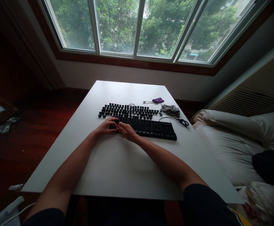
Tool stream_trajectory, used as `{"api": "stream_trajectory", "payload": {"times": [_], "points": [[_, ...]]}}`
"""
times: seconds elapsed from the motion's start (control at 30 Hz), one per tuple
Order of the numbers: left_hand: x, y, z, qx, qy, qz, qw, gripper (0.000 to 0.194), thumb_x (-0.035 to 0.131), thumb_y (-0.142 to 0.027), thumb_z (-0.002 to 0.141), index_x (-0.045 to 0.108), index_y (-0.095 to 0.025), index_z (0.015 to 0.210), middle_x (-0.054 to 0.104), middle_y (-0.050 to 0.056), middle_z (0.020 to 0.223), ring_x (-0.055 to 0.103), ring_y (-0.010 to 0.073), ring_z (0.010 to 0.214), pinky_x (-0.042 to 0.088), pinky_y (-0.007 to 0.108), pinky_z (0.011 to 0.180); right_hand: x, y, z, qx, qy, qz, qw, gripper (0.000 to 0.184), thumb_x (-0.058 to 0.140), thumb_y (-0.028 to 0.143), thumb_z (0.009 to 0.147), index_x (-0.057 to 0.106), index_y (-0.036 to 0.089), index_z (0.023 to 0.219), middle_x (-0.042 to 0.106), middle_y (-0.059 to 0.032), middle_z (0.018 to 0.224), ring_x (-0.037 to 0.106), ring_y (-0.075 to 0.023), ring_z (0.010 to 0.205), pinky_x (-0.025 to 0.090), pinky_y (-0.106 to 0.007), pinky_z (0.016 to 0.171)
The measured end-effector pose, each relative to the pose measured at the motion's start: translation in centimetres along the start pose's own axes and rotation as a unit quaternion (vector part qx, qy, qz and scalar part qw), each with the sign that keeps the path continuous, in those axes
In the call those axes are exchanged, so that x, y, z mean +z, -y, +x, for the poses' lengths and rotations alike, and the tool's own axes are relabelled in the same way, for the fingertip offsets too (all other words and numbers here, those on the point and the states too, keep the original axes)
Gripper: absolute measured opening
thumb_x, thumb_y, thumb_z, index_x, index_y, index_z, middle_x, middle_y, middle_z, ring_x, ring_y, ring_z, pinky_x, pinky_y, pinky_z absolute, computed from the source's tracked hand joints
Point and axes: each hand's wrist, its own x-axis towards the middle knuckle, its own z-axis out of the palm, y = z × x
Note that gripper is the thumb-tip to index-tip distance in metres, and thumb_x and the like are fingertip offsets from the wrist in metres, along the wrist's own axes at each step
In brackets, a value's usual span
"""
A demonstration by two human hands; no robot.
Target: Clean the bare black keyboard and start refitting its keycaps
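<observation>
A black keyboard (151,128) lies slightly askew on the white table, with its left end under my hands. My left hand (106,126) curls round that left end, fingers bent over the top and thumb at the near side. Close beside it, my right hand (127,131) is closed in a pinch over the same end; whatever its fingertips hold is too small and hidden to make out. Just beyond the keyboard, loose black keycaps (137,110) are laid out in rows. The keyboard's left corner is partly covered by my fingers.
On the white table (118,166) a grey cloth (170,110), a purple cloth (158,100) and a thin stick (148,102) lie at the far right. A coiled black cable (183,122) sits near the right edge. A pale sofa (228,147) stands right; a window is ahead.
</observation>
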Motion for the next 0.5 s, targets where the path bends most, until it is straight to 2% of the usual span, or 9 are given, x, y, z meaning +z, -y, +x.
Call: {"api": "stream_trajectory", "payload": {"times": [0.1, 0.2, 0.27, 0.33, 0.43, 0.5], "points": [[-0.1, -0.3, 0.0, 0.001, -0.003, -0.007, 1.0, 0.018, 0.074, -0.039, 0.084, 0.075, -0.025, 0.096, 0.055, 0.007, 0.149, 0.039, 0.0312, 0.145, 0.031, 0.053, 0.123, -0.7, -0.1, -0.2, -0.012, -0.038, -0.012, 0.999, 0.03, 0.042, 0.04, 0.102, 0.051, 0.022, 0.08, 0.058, 0.002, 0.073, 0.055, -0.0138, 0.068, 0.042, -0.025, 0.067], [-0.2, -0.4, 0.0, -0.008, -0.025, -0.031, 0.999, 0.018, 0.071, -0.04, 0.086, 0.074, -0.024, 0.093, 0.06, 0.008, 0.143, 0.046, 0.03, 0.139, 0.036, 0.051, 0.119, -1.3, -0.5, -0.7, -0.032, -0.068, -0.092, 0.993, 0.029, 0.044, 0.038, 0.102, 0.053, 0.022, 0.079, 0.057, 0.0008, 0.074, 0.052, -0.0146, 0.07, 0.042, -0.027, 0.069], [-0.3, -0.4, 0.0, -0.034, -0.066, -0.029, 0.997, 0.017, 0.067, -0.039, 0.088, 0.073, -0.023, 0.091, 0.064, 0.008, 0.135, 0.054, 0.028, 0.131, 0.041, 0.049, 0.114, -1.4, -1.0, -1.2, -0.052, -0.077, -0.154, 0.984, 0.027, 0.046, 0.034, 0.101, 0.055, 0.021, 0.079, 0.059, -0.0016, 0.079, 0.054, -0.0163, 0.076, 0.043, -0.028, 0.074], [-0.6, -0.1, 0.0, -0.073, -0.13, 0.011, 0.989, 0.015, 0.063, -0.035, 0.09, 0.072, -0.023, 0.09, 0.068, 0.007, 0.125, 0.058, 0.0259, 0.121, 0.044, 0.048, 0.109, -1.4, -1.4, -1.7, -0.072, -0.071, -0.206, 0.973, 0.023, 0.048, 0.03, 0.101, 0.059, 0.022, 0.082, 0.061, -0.004, 0.085, 0.056, -0.0184, 0.084, 0.045, -0.03, 0.08], [-1.2, 0.7, -0.3, -0.139, -0.224, 0.109, 0.959, 0.013, 0.061, -0.031, 0.09, 0.071, -0.024, 0.094, 0.069, 0.006, 0.114, 0.057, 0.0264, 0.114, 0.043, 0.048, 0.106, -1.3, -1.7, -2.5, -0.092, -0.063, -0.267, 0.957, 0.016, 0.052, 0.028, 0.1, 0.064, 0.022, 0.091, 0.064, -0.0072, 0.096, 0.055, -0.0212, 0.095, 0.046, -0.033, 0.086], [-1.6, 1.4, -0.4, -0.178, -0.254, 0.153, 0.938, 0.014, 0.061, -0.031, 0.089, 0.071, -0.025, 0.096, 0.067, 0.007, 0.112, 0.055, 0.0284, 0.113, 0.042, 0.049, 0.105, -1.3, -1.8, -2.8, -0.098, -0.059, -0.299, 0.948, 0.012, 0.054, 0.028, 0.1, 0.066, 0.022, 0.101, 0.064, -0.0087, 0.104, 0.054, -0.0226, 0.1, 0.047, -0.034, 0.089]]}}
